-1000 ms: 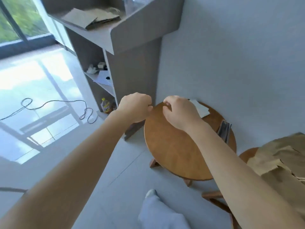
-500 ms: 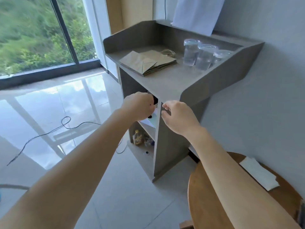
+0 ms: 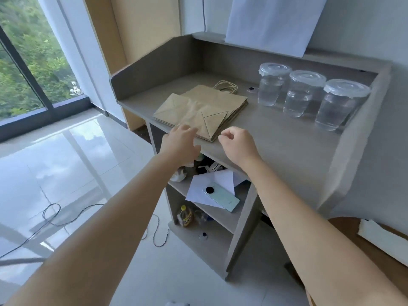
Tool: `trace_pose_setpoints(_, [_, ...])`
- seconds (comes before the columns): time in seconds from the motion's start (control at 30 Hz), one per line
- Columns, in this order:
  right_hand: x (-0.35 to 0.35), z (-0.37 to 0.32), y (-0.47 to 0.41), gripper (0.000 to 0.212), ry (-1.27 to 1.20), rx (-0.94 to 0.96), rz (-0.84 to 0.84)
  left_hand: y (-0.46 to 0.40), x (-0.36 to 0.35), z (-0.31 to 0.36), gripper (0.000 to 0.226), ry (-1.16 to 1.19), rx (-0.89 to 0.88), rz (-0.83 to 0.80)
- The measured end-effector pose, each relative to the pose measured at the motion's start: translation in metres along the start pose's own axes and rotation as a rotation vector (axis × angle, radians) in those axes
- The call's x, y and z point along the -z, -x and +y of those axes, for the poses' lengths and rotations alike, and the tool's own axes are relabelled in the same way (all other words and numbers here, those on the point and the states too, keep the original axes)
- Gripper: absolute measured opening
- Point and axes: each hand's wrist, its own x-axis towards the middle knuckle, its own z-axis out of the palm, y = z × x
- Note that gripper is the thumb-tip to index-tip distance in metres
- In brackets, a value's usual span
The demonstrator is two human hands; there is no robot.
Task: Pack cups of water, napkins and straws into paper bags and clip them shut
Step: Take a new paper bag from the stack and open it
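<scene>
The only legible writing is on a dark item (image 3: 213, 167) on the shelf (image 3: 223, 214) under the table top, just below centre of the frame: white letters "CHIN", the rest cut off by the table edge. A mint-green phone (image 3: 221, 196) lies there on white sheets of paper (image 3: 212, 184), its print too small to read. Lower down, a small bottle (image 3: 185, 216) with a yellow cap stands on the bottom shelf, its label blurred.

On the grey table (image 3: 276, 146), centre of the frame, a flat stack of brown paper bags (image 3: 198, 111) lies with twine handles pointing toward the back wall. To the upper right three clear lidded cups of water (image 3: 303, 93) stand in a row, close together and well apart from the bags. A white sheet (image 3: 271, 21) hangs on the wall above them. At the lower right edge a white napkin (image 3: 384, 235) lies on a round wooden table (image 3: 353, 244). A dark cable (image 3: 53, 219) loops over the shiny floor at lower left, beside the window (image 3: 26, 62).

The left hand (image 3: 181, 144) reaches with fingers spread and relaxed, fingertips at the near edge of the bag stack. The right hand (image 3: 237, 143) hovers just right of the stack's near corner, fingers loosely curled, holding nothing. Nothing lies between the hands and the bags.

Half a second ago both hands were curled in front of the table's side panel, below its top; now they are over the top, and the left has opened out.
</scene>
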Motion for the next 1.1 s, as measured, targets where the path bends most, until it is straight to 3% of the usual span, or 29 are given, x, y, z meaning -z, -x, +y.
trace_pose_setpoints(0.23, [-0.045,-0.010,-0.056,0.023,0.097,-0.226,0.171,-0.071,-0.014,-0.045,0.048,0.010,-0.213,-0.101])
trace_pose_setpoints(0.4, [-0.054,-0.007,-0.075,0.021,0.054,-0.403,0.299,-0.078,-0.035,-0.054,0.038,0.044,-0.330,-0.003])
trace_pose_setpoints(0.57, [-0.053,-0.013,-0.090,0.027,-0.254,-0.489,0.355,-0.083,-0.038,-0.054,0.037,0.064,-0.362,0.021])
trace_pose_setpoints(0.67, [-0.053,-0.015,-0.091,0.029,-0.276,-0.464,0.372,-0.087,-0.032,-0.053,0.040,0.102,-0.364,-0.013])
trace_pose_setpoints(0.8, [-0.039,-0.013,-0.074,0.032,-0.250,-0.380,0.467,-0.086,-0.021,-0.054,0.061,0.261,-0.407,-0.056])
trace_pose_setpoints(0.93, [-0.010,-0.012,-0.046,0.031,-0.378,-0.267,0.521,-0.102,-0.010,-0.064,0.065,0.543,-0.222,0.030])
trace_pose_setpoints(1.1, [0.028,-0.017,-0.003,0.036,-0.524,-0.121,0.429,-0.113,-0.006,-0.059,0.065,0.930,-0.017,-0.118])
